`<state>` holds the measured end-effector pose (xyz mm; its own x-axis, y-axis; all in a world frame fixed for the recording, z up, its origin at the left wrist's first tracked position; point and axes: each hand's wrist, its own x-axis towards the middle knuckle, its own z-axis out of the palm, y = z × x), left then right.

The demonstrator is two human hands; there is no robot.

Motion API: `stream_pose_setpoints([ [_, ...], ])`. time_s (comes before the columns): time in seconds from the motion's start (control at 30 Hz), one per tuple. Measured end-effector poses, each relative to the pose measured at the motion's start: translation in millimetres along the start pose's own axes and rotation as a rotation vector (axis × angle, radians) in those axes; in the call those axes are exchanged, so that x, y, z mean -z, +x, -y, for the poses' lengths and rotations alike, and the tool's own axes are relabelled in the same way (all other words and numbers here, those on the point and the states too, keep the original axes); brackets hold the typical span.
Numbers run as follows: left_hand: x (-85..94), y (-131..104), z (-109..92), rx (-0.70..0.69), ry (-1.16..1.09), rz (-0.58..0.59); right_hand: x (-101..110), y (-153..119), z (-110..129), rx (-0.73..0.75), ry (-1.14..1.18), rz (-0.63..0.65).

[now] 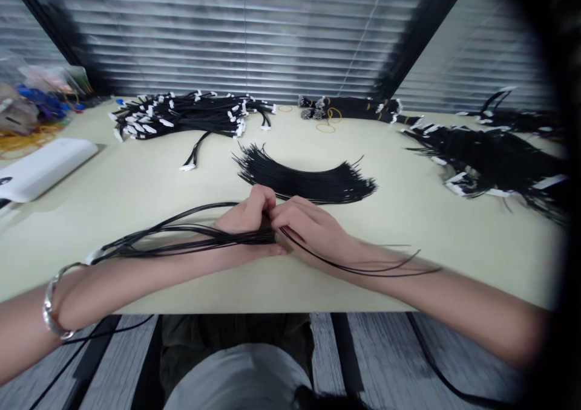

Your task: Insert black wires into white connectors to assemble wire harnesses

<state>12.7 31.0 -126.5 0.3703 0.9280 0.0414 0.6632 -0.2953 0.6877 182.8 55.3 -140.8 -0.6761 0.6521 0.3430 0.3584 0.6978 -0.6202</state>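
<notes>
My left hand is closed around a bundle of thin black wires, which trails left along my forearm to a white connector. Touching it near the middle of the table, my right hand pinches a few black wires whose loose ends run right over my forearm. The fingertips of both hands meet, and what lies between them is partly hidden. Just beyond the hands lies a curved, fanned stack of cut black wires.
Black cables with white connectors are heaped at the back left, with a single one nearer. Banded wire bundles and rubber bands lie behind. More wires pile up at right. A white device sits at left.
</notes>
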Motion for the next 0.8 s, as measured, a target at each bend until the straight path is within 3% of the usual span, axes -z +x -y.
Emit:
stream_pose_setpoints([
  [0.17,-1.2,0,0,0.035,0.014,-0.006,1,-4,1,-0.035,0.018,-0.014],
  [0.3,3.0,0,-2,0.048,0.024,0.065,2,-6,3,-0.079,0.050,-0.137],
  [0.47,4.1,0,-4,0.031,0.020,0.031,1,-1,-6,-0.129,0.354,-0.296],
  [0.63,3.8,0,-2,0.004,-0.004,0.060,5,2,-8,-0.147,0.523,-0.235],
  [0.8,4.9,1,1,-0.020,-0.018,0.088,7,0,-4,-0.059,0.356,-0.115],
])
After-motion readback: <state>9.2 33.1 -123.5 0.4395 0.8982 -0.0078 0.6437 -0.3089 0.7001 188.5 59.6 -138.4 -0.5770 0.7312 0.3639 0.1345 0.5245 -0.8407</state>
